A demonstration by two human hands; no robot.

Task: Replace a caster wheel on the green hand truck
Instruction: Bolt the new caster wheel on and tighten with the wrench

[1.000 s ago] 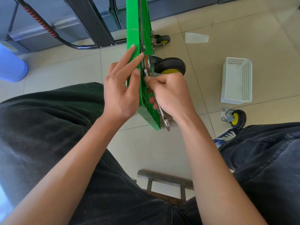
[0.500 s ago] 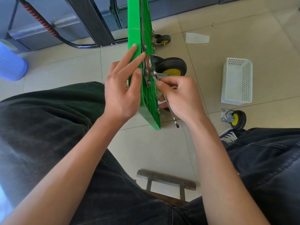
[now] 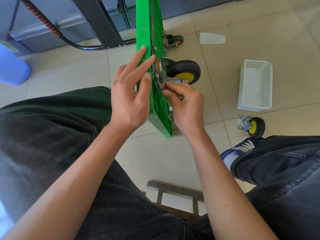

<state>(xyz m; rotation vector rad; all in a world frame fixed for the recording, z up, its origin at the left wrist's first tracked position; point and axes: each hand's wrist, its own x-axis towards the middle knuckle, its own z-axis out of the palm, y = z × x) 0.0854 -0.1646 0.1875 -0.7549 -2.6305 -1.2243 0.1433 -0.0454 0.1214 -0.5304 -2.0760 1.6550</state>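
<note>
Writing: none can be read on any item
Truck deck point(image 3: 145, 37): green, standing on edge at upper centre of the frame; ribbed underside faces right
Caster point(image 3: 183, 71): black tyre, yellow hub, its plate against the deck's underside at frame centre, just above the right hand
Left hand point(image 3: 129, 99): fingers straight, pressed flat on the deck's smooth left face, opposite the plate
Right hand point(image 3: 186, 105): fingertips pinched together at the plate's lower corner; what they pinch is too small to tell
Far caster point(image 3: 174, 40): mounted higher on the deck
Loose caster point(image 3: 252, 126): on the floor at right, well apart
Basket point(image 3: 255, 85): white, above the loose caster
Stool point(image 3: 174, 192): bottom centre, between the knees
</note>
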